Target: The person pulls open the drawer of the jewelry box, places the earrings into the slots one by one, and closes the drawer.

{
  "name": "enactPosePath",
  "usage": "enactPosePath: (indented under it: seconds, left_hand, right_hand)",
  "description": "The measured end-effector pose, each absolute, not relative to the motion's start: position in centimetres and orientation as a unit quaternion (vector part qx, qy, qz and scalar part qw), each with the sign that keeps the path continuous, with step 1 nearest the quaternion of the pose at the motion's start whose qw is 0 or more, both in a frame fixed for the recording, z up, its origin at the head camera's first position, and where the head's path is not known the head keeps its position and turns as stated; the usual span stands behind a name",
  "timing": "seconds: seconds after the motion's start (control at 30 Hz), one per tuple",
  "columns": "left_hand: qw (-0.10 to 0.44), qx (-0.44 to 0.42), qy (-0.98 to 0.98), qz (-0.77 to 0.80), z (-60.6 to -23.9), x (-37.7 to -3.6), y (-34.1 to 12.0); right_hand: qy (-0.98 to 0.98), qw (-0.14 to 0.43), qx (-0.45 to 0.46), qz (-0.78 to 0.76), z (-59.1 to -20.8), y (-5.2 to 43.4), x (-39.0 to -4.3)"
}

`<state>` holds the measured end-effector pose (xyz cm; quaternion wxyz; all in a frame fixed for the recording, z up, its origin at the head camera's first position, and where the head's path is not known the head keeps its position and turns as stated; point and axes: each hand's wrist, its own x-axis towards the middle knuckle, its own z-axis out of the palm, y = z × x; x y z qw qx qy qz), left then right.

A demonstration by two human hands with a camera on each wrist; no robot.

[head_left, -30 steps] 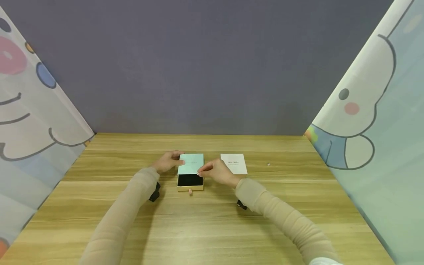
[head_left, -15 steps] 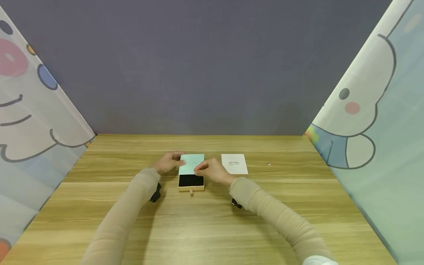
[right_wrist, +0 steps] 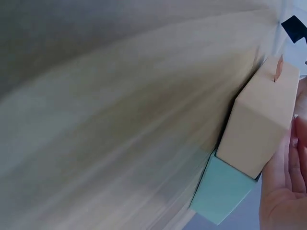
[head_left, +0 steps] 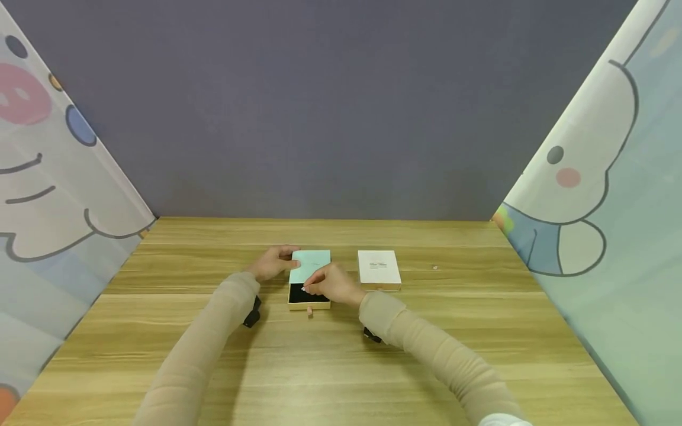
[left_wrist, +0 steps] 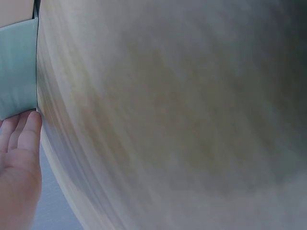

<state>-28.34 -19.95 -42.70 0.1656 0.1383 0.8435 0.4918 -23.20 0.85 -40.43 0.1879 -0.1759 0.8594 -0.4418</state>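
A small drawer-style jewellery box has a mint-green sleeve (head_left: 311, 264) and a tray (head_left: 309, 306) pulled out toward me. Black padding (head_left: 295, 293) lines the tray, and a pink ribbon tab (head_left: 310, 313) hangs at its front. My left hand (head_left: 270, 263) holds the sleeve by its left side, thumb on top. In the left wrist view, its fingers (left_wrist: 29, 135) lie against the green wall. My right hand (head_left: 334, 284) pinches a small silvery-white piece (head_left: 304, 289) over the black padding; its exact kind I cannot tell. The right wrist view shows the tray's beige side (right_wrist: 254, 132) beside that hand.
A white box (head_left: 379, 267) with dark lettering stands right of the green one. Farther right, another tiny silvery piece (head_left: 435, 267) lies on the wooden table (head_left: 309, 378). A grey panel (head_left: 325, 112) rises behind the table, with cartoon-printed sheets (head_left: 591, 236) on both sides.
My right hand has moved left and toward me, carrying the small silvery-white piece from the sleeve's front edge to over the black padding. My left hand keeps its hold on the sleeve.
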Motion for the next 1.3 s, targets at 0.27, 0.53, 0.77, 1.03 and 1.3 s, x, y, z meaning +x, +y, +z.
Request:
enactPosePath:
  seconds: [0.27, 0.53, 0.77, 1.03, 1.3]
  left_hand:
    - [0.168, 0.138, 0.837, 0.502, -42.7, -28.5, -19.9]
    - [0.168, 0.127, 0.837, 0.505, -43.3, -28.3, -20.1]
    - [0.167, 0.139, 0.829, 0.515, -43.6, -28.3, -20.1]
    - [0.170, 0.139, 0.831, 0.511, -42.9, -28.0, -20.0]
    - [0.169, 0.142, 0.833, 0.508, -42.9, -28.3, -20.0]
  right_hand:
    - [0.887, 0.161, -0.190, -0.389, -40.2, 0.1, -23.1]
    - [0.912, 0.141, -0.212, -0.323, -40.7, -1.1, -22.6]
    - [0.921, 0.102, -0.231, -0.297, -40.8, -1.4, -22.3]
    - [0.930, 0.082, -0.229, -0.276, -40.9, -1.5, -22.2]
    - [0.938, 0.036, -0.252, -0.235, -40.8, -1.4, -22.3]
